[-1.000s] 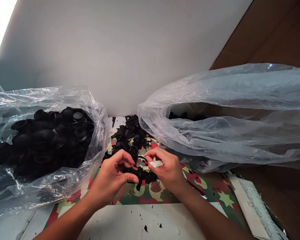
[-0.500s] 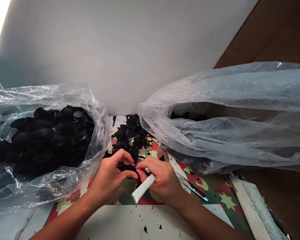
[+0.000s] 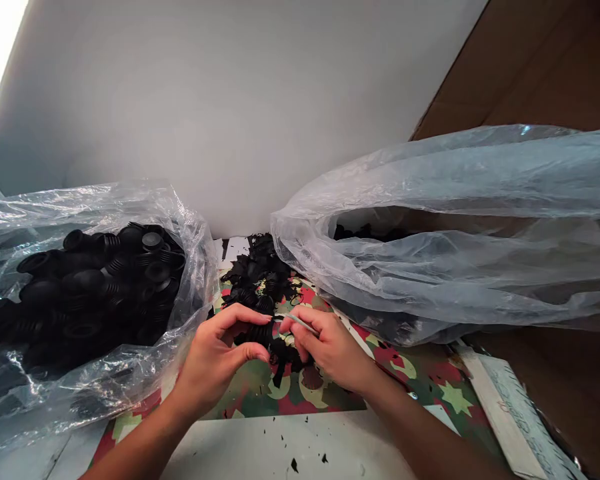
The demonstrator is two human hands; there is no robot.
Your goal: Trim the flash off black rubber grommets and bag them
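Note:
My left hand (image 3: 220, 353) has its thumb and fingers curved around a black ribbed rubber part (image 3: 260, 337), gripping it at the middle of the table. Close on its right, my right hand (image 3: 325, 343) pinches a thin, light-coloured tool (image 3: 303, 325), whose tip points left toward the top of the part. Ragged black scraps (image 3: 283, 360) hang or lie between the two hands. Just beyond them is a pile of black pieces and trimmings (image 3: 260, 267).
On the left a clear plastic bag (image 3: 195, 240) holds many black ribbed parts (image 3: 90, 287). Another clear bag (image 3: 430, 267) lies open on the right, before a cardboard box (image 3: 540, 67). Scraps dot the white sheet (image 3: 260, 447).
My right hand has turned the tool; its broad white end no longer points toward me, and its thin tip is at the part. The view has shifted slightly.

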